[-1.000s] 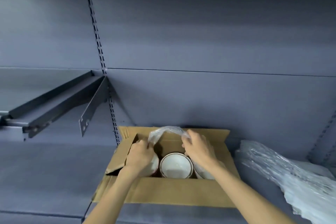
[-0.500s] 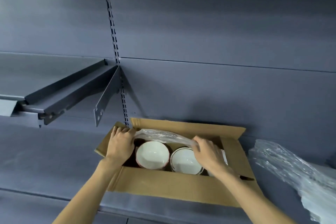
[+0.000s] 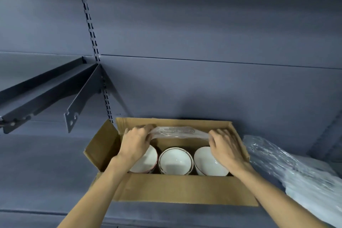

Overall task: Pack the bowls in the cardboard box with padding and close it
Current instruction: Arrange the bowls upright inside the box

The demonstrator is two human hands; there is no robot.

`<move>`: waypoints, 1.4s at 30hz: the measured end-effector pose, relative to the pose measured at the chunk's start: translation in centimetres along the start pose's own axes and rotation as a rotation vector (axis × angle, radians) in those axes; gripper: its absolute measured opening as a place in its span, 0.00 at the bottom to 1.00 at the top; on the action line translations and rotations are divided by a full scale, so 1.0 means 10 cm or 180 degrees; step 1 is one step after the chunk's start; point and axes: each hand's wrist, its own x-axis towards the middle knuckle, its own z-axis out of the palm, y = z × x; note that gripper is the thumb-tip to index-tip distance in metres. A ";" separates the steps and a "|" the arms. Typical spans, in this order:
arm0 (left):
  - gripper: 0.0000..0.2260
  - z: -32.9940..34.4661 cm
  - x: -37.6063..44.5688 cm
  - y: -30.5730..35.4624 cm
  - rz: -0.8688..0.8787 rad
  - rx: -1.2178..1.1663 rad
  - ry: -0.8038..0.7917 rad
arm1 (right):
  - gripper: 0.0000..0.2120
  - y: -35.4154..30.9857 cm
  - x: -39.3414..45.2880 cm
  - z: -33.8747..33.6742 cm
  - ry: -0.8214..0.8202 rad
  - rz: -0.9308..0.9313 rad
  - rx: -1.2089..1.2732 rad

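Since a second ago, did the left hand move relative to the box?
Yes. The left hand went from down on the left bowl up toward the back wall of the box, now gripping the plastic sheet.

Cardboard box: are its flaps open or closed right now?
Open. The cardboard box has its flaps folded outward, three bowls showing inside.

one head view — close, looking forward and down at the cardboard box [image 3: 177, 189], perhaps slightly tilted.

A grey shelf [image 3: 46, 172] bears the cardboard box [image 3: 181, 189] and plastic padding [image 3: 299, 176]
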 end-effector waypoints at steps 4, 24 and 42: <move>0.04 0.14 0.08 0.21 0.0044 -0.0040 -0.0059 | 0.11 0.44 -0.04 -0.11 -0.0158 0.0043 0.0263; 0.06 0.18 -0.09 -0.56 -0.0481 -0.0047 0.0172 | 0.24 -0.30 0.12 0.45 -0.0129 -0.0055 -0.0889; 0.31 0.49 -0.19 -0.68 -0.1475 -0.0870 -0.1247 | 0.20 -0.19 0.07 0.61 -0.0820 0.0598 -0.0452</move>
